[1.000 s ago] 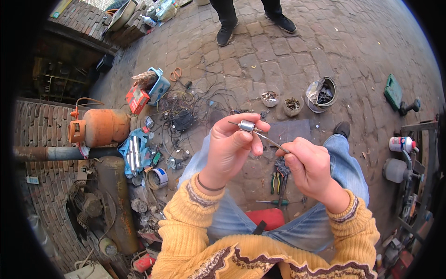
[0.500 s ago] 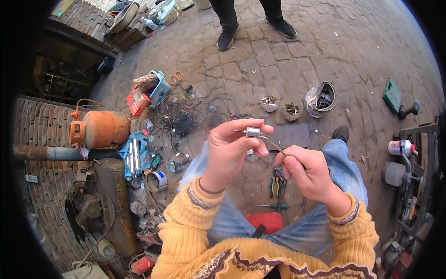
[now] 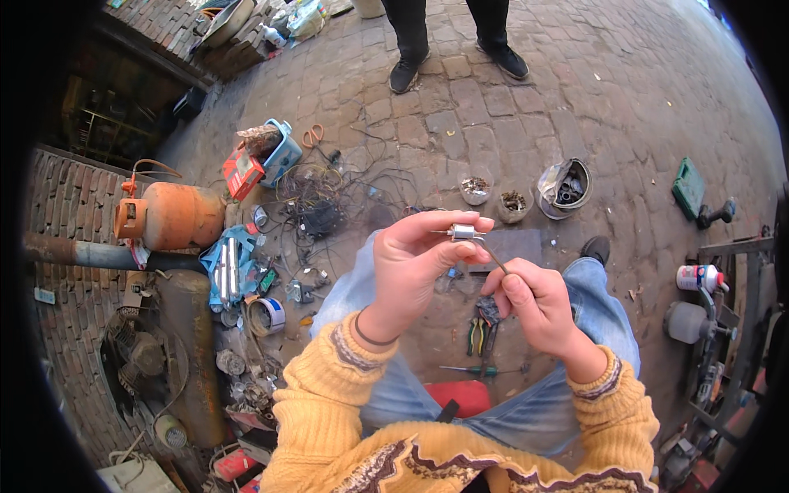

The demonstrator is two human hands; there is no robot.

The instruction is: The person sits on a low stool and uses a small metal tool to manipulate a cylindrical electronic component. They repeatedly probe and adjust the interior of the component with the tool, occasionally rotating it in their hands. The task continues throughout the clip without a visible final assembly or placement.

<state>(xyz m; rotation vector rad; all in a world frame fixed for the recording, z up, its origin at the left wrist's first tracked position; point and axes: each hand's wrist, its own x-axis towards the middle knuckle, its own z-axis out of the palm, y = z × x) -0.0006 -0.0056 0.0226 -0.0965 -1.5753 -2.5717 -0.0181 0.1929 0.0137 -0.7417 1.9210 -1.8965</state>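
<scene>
In front of me, my left hand (image 3: pixel 419 271) grips a small silver cylinder with a thin shaft (image 3: pixel 462 231) between fingers and thumb. My right hand (image 3: pixel 534 300) is closed around a slender metal tool (image 3: pixel 500 261), whose upper end reaches the cylinder's right side. Below my hands on the ground lie yellow-and-black pliers (image 3: pixel 477 335), a darker long tool (image 3: pixel 489 345) and a green-handled screwdriver (image 3: pixel 491 370). A grey mat (image 3: pixel 516 245) is partly hidden behind my hands, between my knees.
A person's legs (image 3: pixel 497 45) stand ahead. Tangled wires (image 3: pixel 320 193), two small containers of metal bits (image 3: pixel 511 205) and a bucket (image 3: pixel 559 209) lie ahead. An orange gas cylinder (image 3: pixel 177 215) and rusty tank (image 3: pixel 197 361) are left; a green case (image 3: pixel 689 185) and metal frame (image 3: pixel 740 246) right.
My hands, the silver cylinder and the tool have shifted slightly rightward and downward from one second ago. The cylinder now lies closer to level, with the tool still at its right end.
</scene>
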